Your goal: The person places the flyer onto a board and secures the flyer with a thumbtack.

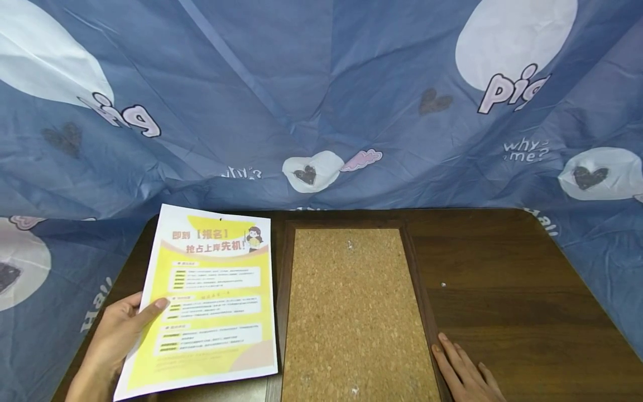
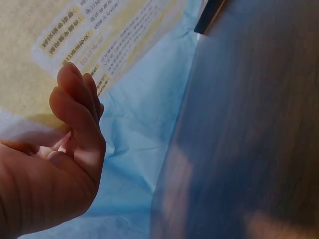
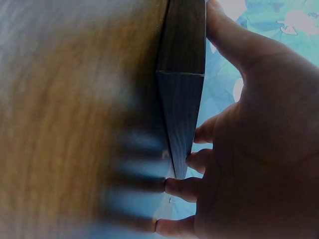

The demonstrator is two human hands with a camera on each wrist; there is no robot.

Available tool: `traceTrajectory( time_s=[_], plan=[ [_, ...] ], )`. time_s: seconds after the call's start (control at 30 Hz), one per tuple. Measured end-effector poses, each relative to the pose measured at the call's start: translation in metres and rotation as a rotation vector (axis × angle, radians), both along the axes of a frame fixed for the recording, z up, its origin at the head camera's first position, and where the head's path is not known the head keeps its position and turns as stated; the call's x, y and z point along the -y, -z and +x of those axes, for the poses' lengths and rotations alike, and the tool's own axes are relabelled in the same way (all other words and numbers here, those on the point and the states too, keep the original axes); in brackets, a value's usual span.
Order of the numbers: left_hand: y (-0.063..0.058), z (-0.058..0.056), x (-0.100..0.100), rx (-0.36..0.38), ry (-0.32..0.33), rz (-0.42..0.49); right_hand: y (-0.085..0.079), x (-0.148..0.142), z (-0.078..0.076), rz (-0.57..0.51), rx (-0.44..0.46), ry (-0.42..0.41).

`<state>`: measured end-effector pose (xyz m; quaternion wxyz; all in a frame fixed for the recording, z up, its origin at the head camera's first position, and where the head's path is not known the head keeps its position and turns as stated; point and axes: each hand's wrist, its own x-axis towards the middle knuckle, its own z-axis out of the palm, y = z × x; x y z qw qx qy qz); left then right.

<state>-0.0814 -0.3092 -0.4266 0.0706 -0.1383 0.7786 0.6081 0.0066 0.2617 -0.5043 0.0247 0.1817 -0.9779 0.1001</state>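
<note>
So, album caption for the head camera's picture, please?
Left hand holds a yellow flyer beside a framed corkboard, right hand at its edge.

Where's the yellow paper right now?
In the head view, the paper is on the left side, just left of the brown cork, with the left hand holding its left edge.

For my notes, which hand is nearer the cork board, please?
Right. The right hand is at the right edge of the cork board; the left hand is farther left, holding a sheet.
</note>
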Motion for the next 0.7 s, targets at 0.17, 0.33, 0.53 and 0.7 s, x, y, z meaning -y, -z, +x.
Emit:
traceTrajectory(
  time_s=[0.17,0.33,0.53,0.7],
  plan=[
    [-0.003,-0.001,-0.006,-0.002,0.026,0.028,-0.001,0.000,0.000,0.005,0.014,0.009],
    [-0.005,0.000,-0.013,-0.017,0.044,0.084,-0.004,0.001,-0.001,0.005,0.033,0.010],
    [-0.005,0.001,-0.023,-0.028,0.070,0.115,-0.003,0.001,0.000,0.000,0.012,-0.006],
    [-0.003,0.003,-0.031,-0.041,0.122,0.172,-0.003,0.000,0.000,-0.006,0.005,-0.015]
  ],
)
